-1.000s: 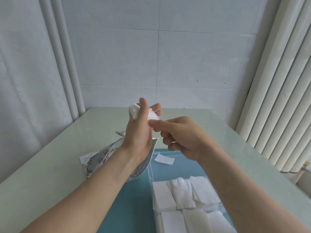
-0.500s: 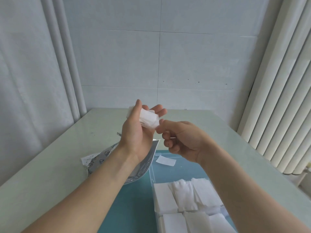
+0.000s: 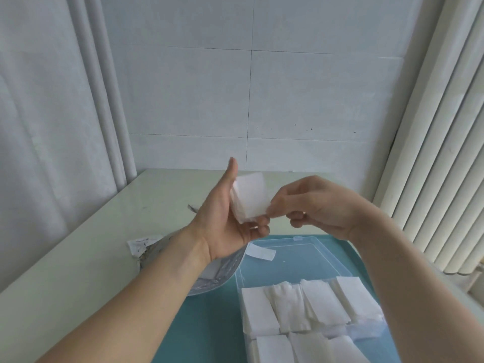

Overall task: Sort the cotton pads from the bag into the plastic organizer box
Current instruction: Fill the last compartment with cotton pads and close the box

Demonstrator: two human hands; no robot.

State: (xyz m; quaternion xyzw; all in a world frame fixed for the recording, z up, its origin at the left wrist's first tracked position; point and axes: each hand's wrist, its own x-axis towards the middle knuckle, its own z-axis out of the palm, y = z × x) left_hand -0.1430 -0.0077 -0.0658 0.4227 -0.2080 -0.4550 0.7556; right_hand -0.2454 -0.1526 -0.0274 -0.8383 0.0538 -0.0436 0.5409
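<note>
A small stack of white cotton pads [image 3: 250, 197] stands in my left hand [image 3: 227, 221], palm up, thumb raised and fingers curled under the stack. My right hand [image 3: 311, 205] pinches the stack's lower right corner. Both hands hover above the far end of the clear plastic organizer box [image 3: 309, 255]. Several white pads [image 3: 309, 307] fill the box's near compartments. The grey printed bag [image 3: 162, 252] lies on the table to the left, partly hidden behind my left forearm.
The box stands on a teal mat [image 3: 209, 326] on a pale green table [image 3: 78, 271]. A loose pad or label [image 3: 260, 252] lies inside the box's far part. A tiled wall is behind, curtains left, a white radiator [image 3: 440, 179] right.
My left hand has turned palm up and opened its thumb, so the stack now shows its flat face. My right hand moved to pinch the stack's lower right corner.
</note>
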